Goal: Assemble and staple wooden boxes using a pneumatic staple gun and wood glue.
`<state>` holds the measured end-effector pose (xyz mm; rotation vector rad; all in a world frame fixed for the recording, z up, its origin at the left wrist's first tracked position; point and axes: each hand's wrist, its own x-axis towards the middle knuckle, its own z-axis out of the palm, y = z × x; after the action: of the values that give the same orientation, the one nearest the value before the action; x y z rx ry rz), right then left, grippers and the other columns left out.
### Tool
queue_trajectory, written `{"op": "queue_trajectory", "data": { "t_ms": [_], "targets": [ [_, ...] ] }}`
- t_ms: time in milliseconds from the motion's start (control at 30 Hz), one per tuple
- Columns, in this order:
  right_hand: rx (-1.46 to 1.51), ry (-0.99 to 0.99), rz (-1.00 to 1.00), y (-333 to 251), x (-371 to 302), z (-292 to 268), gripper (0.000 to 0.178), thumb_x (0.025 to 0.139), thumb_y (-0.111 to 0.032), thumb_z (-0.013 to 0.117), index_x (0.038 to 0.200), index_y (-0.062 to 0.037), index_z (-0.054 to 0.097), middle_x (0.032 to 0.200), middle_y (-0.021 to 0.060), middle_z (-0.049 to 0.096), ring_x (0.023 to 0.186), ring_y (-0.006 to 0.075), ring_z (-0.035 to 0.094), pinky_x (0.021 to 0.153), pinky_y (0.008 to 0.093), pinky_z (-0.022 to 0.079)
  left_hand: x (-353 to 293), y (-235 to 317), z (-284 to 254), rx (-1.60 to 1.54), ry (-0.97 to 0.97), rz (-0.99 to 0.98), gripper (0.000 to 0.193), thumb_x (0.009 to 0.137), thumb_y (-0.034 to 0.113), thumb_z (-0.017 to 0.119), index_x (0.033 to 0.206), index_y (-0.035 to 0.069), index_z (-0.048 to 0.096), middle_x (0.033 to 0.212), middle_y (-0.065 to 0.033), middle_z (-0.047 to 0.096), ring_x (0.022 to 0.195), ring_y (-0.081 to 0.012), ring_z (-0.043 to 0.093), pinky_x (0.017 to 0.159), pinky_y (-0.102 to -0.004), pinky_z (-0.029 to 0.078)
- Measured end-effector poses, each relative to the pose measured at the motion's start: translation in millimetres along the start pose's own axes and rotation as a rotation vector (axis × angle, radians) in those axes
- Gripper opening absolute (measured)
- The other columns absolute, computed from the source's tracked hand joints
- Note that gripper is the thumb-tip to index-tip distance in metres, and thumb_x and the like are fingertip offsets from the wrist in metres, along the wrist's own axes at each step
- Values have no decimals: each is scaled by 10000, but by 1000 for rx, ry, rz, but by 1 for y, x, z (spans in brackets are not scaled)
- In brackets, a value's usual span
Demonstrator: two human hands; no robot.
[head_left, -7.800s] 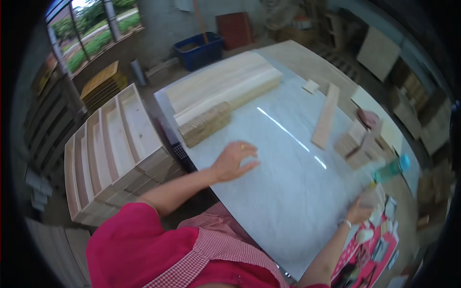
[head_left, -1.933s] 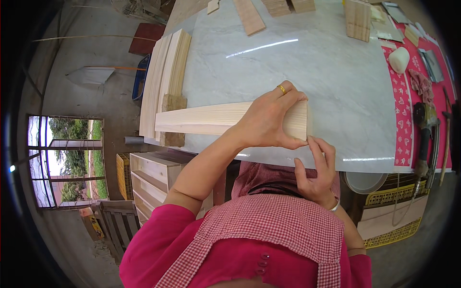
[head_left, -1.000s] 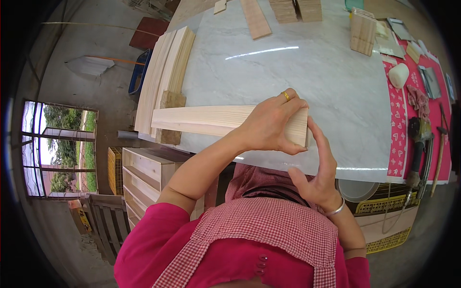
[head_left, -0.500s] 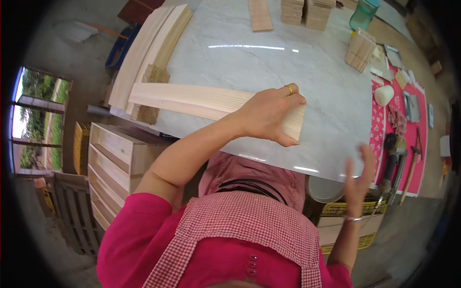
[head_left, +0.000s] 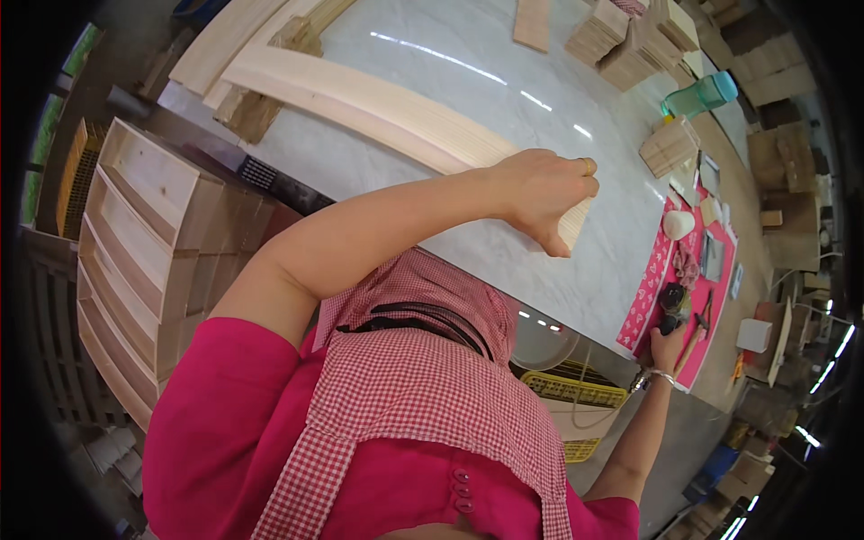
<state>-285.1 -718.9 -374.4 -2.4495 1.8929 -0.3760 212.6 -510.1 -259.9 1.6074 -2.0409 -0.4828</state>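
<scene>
The table [head_left: 585, 279] is being lit brightly, and thin streaks of white glare are being thrown back by its glossy top. Daylight is being let in by the window [head_left: 47, 135] at the left rim, while strip lights [head_left: 844, 343] are being shown as bright dashes at the right. The yellow basket [head_left: 576, 389] under the table is being kept in dimmer light. The grain of the plank [head_left: 387, 117] is being rendered clearly. The trays [head_left: 180, 243] are being bowed by the lens, and the corners are being swallowed by black.
</scene>
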Motion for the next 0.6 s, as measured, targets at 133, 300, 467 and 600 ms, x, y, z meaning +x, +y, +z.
{"op": "queue_trajectory", "data": {
  "t_ms": [133, 300, 467, 600],
  "targets": [
    [-2, -216, 201, -36, 22, -40, 374, 775, -172, 700, 1029, 63, 556, 892, 209, 660, 819, 319, 669, 719, 398, 522, 0, 0, 0, 37, -20, 16, 678, 601, 381, 815, 1102, -10, 578, 1170, -158, 554, 927, -329, 610, 792, -411, 508],
    [168, -354, 64, -199, -20, -148, 240, 770, -106, 696, 915, 52, 587, 819, 135, 659, 724, 197, 661, 630, 342, 515, -6, -7, -1, 72, -7, 65, 685, 590, 398, 837, 1061, -26, 579, 1154, -171, 560, 974, -324, 606, 834, -400, 494],
    [363, -391, -173, -239, -30, -172, 288, 759, -102, 762, 960, 36, 609, 840, 110, 674, 748, 181, 664, 671, 333, 527, -3, -3, 5, 111, 1, 108, 655, 579, 390, 855, 1009, -29, 593, 1110, -169, 578, 985, -318, 610, 848, -393, 488],
    [366, -315, -560, -292, -33, -190, 384, 720, -107, 829, 1016, 28, 624, 891, 111, 695, 811, 193, 679, 730, 328, 534, -3, -1, 5, 132, 7, 97, 621, 585, 377, 860, 981, -26, 605, 1075, -164, 586, 967, -314, 617, 847, -390, 488]
  ]
}}
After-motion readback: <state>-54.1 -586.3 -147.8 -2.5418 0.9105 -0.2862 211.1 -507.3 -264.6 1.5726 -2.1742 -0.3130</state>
